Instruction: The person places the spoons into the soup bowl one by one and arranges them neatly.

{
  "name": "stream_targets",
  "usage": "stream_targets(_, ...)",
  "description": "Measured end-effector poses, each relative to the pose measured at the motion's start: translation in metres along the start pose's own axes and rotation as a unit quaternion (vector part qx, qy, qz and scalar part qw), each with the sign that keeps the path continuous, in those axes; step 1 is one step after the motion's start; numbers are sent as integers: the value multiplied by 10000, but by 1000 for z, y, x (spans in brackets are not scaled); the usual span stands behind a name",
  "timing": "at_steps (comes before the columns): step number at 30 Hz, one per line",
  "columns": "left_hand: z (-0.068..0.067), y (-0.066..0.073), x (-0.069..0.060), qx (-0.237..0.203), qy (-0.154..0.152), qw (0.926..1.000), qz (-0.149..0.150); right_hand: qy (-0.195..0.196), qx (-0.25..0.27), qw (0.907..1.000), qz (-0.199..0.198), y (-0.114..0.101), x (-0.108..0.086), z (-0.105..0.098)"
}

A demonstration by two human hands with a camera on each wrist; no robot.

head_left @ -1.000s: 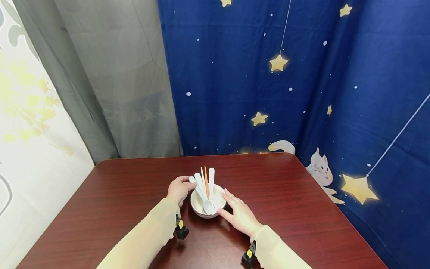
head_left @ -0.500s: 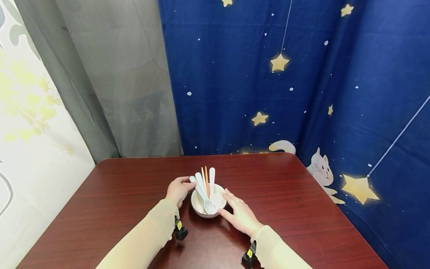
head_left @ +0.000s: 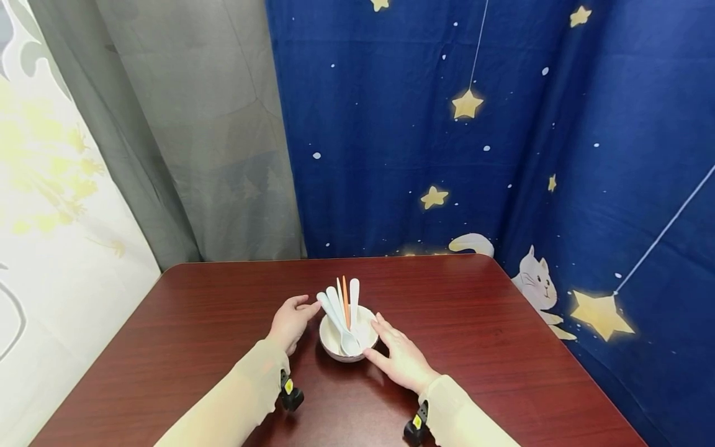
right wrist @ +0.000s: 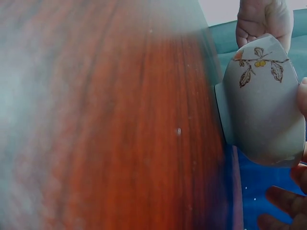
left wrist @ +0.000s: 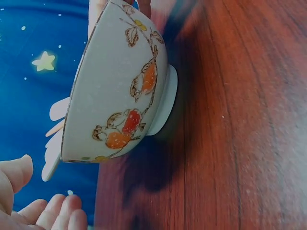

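Observation:
On the table, a white bowl (head_left: 331, 338) holds several upright utensils. A white spoon (head_left: 349, 343) leans in it with its handle toward the left, beside other white handles (head_left: 354, 299) and a thin orange stick (head_left: 346, 297). My left hand (head_left: 290, 323) is just left of the spoon's handle tip, its fingers loosely bent with nothing gripped; in the left wrist view those fingers (left wrist: 57, 211) are apart from the bowl. My right hand (head_left: 403, 359) rests against the bowl's right side, thumb and extended fingers touching its rim. The lower ends of some utensils are hidden.
The bowl stands near the middle of a dark red wooden table (head_left: 223, 298). Behind the table hang a grey curtain (head_left: 223, 155) and a blue starry curtain (head_left: 380, 155). A black wrist camera (head_left: 292, 397) sits below the left sleeve.
My left hand has let go of the spoon's handle and drawn slightly left and down. The right hand has stayed at the bowl's rim.

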State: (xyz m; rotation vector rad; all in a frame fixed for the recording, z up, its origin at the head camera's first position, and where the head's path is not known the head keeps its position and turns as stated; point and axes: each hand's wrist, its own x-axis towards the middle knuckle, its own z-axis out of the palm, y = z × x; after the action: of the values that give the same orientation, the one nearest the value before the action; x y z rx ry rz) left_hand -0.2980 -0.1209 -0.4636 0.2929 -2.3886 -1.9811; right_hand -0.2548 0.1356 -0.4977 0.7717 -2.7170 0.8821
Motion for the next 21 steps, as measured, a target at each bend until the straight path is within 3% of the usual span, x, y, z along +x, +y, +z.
stream_targets(5,-10,2,-10,396,-167,9990,128,-120,-12,9999,27,-1,0,-1)
stream_targets(10,-22,5,-20,1208,-341,9904,587,-323,-103,9994,113,-1,-1,-4)
stream_targets(13,-28,5,-27,1983,-338,9758,863,-403,-187,9989,161,-2,-3,-7)
stream_targets(16,-33,5,-32,2756,-279,9538,1159,-456,-332,9982,197,0,-5,-11)
stream_targets(21,-38,2,-41,3497,-178,9211,1703,-510,-567,9966,303,3,-10,-22)
